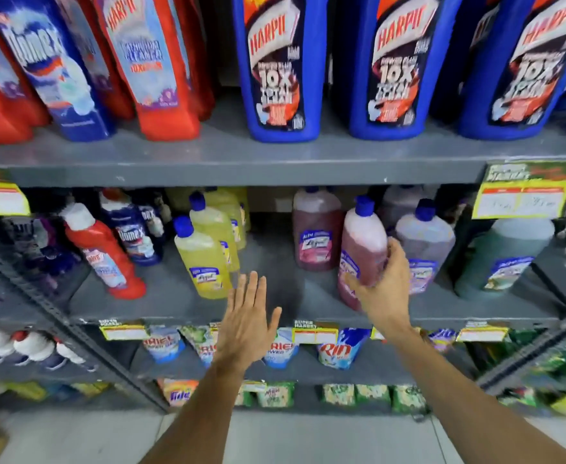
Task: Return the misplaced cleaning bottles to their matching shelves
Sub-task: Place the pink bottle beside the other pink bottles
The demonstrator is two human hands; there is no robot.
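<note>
Nearest the camera, two bare forearms reach up toward a grey metal shelving unit. The left hand [246, 316] is flat with fingers spread and holds nothing, hovering just in front of the front edge of the middle shelf [161, 301], over a bare patch of that shelf. The right hand [383, 289] is wrapped around the lower body of a pink bottle [363, 242] with a blue cap, fingers pressed against its side; the bottle tilts slightly and its base is at the front edge of the shelf, though whether it rests there cannot be told. The bare patch lies between this bottle and a yellow bottle [204, 259] standing near the front edge to the left, and it runs back to the rear of the shelf. Just beside the pink bottle on the right stands a pale purple bottle [422, 242], and farther right a green bottle [505, 252]. A second pink bottle [315, 229] stands deeper in. Toward the left end, a red bottle [104, 249] leans, with a dark blue Domex bottle [134, 232] behind it. On the upper shelf [274, 155], large blue Harpic bottles [276, 68] stand close to its front edge.
</note>
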